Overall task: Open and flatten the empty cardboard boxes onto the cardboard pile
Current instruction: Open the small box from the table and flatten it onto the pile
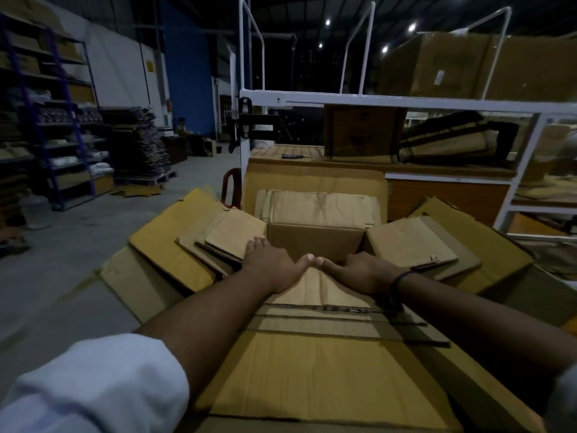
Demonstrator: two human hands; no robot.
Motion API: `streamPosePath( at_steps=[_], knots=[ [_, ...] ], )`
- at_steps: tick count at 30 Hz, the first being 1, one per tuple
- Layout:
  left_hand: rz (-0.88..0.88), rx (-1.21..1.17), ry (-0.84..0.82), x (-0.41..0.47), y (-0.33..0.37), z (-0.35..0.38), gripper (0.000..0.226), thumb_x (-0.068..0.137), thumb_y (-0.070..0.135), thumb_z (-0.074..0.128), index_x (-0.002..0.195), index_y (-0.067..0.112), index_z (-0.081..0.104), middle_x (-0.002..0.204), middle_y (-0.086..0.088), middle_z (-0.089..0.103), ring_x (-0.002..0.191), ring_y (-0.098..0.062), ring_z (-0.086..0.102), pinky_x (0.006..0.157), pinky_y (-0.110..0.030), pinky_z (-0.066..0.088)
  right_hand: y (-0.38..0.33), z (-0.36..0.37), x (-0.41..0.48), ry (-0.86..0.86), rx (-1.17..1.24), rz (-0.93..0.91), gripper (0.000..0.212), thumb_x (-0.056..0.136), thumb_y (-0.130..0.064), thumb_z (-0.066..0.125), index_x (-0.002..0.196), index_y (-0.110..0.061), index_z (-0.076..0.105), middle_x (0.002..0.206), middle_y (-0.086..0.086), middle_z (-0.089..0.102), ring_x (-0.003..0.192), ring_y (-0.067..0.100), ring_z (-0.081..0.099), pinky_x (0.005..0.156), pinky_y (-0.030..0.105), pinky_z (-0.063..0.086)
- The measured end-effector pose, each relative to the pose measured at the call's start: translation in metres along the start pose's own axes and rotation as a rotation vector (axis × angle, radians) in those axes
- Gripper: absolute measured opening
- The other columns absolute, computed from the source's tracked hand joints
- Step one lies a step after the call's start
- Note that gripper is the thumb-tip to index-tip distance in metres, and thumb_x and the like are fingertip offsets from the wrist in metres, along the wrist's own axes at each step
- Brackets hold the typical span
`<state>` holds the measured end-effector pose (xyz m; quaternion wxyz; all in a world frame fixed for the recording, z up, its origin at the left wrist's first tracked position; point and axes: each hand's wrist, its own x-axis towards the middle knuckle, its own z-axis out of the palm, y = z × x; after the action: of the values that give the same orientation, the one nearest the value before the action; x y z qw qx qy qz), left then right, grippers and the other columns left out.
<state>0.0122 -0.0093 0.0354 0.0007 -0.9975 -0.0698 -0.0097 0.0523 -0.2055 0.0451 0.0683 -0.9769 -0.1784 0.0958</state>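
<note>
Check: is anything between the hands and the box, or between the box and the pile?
Nothing visible. The box already sits on the pile. The left hand rests on its left flaps, and the right hand is at its near edge.

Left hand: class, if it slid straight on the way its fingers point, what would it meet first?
Probably the stacked cardboard flaps just beyond the left hand, left of the open box; its fingertips seem to touch them, though depth is unclear.
</note>
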Motion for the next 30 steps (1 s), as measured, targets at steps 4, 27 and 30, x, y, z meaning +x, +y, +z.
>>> streamPosePath(
  at_steps=[4, 27, 30],
  knots=[
    [-0.086, 0.040, 0.018, -0.008, -0.001, -0.003, 0.115, 0.081, 0.093, 0.002, 0.155, 0.014, 0.042, 0.165, -0.035, 0.000, 0.153, -0.051, -0.011, 0.118, -0.063, -0.014, 0.006, 0.003, 0.005, 0.120, -0.162, 0.079, 0.113, 0.074, -0.098, -0.003, 0.153, -0.033, 0.045, 0.169, 0.016, 0.018, 0.156, 0.043, 0.004, 0.121, 0.062, -0.004],
    [0.139, -0.215, 0.294, 0.001, -0.009, 0.023, 0.077, 0.092, 0.082, 0.023, 0.081, 0.021, 0.070, 0.072, 0.003, 0.064, 0.066, -0.016, 0.060, 0.065, -0.033, 0.054, -0.006, -0.019, 0.069, 0.184, -0.171, 0.089, 0.102, 0.086, -0.086, 0.044, 0.163, -0.025, 0.018, 0.172, 0.007, 0.005, 0.158, 0.035, -0.004, 0.125, 0.057, 0.001],
    [0.135, -0.216, 0.321, 0.005, -0.011, 0.029, 0.082, 0.091, 0.083, 0.021, 0.086, 0.021, 0.074, 0.078, 0.002, 0.068, 0.070, -0.016, 0.062, 0.063, -0.032, 0.051, -0.006, -0.021, 0.097, 0.218, -0.139, 0.074, 0.100, 0.083, -0.087, 0.045, 0.161, -0.027, 0.023, 0.171, 0.005, 0.012, 0.157, 0.034, 0.006, 0.125, 0.059, 0.009]
  ],
)
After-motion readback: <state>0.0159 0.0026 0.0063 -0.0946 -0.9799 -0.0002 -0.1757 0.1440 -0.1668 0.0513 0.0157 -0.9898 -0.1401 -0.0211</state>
